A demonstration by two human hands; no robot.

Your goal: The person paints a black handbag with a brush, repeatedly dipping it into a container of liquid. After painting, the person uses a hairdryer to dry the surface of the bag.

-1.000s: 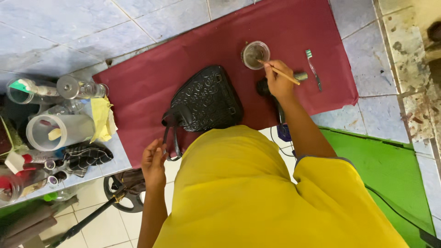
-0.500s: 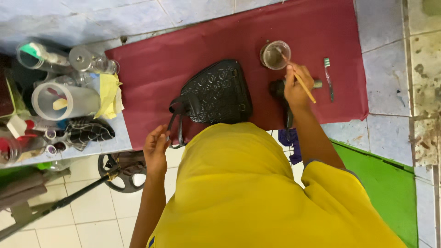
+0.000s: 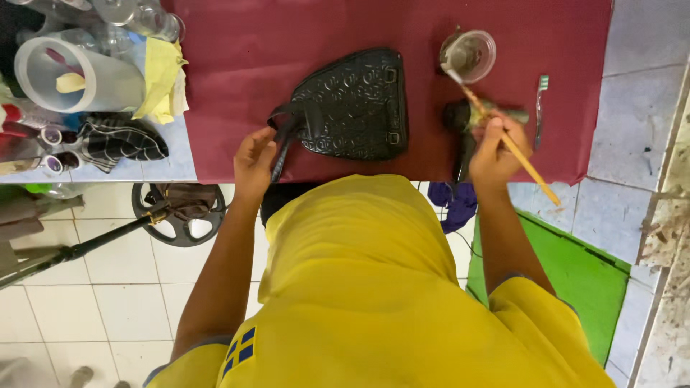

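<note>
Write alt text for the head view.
Seen from above, a person's right hand dips a wooden-handled brush into a clear cup, while the left hand holds a black handbag by its strap on a maroon cloth.

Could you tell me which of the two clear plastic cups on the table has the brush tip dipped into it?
The small clear cup on the red cloth, above the right hand, which holds the wooden brush. The bigger cup stands far left among clutter.

Bare maroon cloth (image 3: pixel 287 50) lies open across the frame's upper middle between the black handbag (image 3: pixel 356 104) and plastic cup (image 3: pixel 471 54), while jars and rags, seemingly tightly packed, crowd the upper left.
</note>
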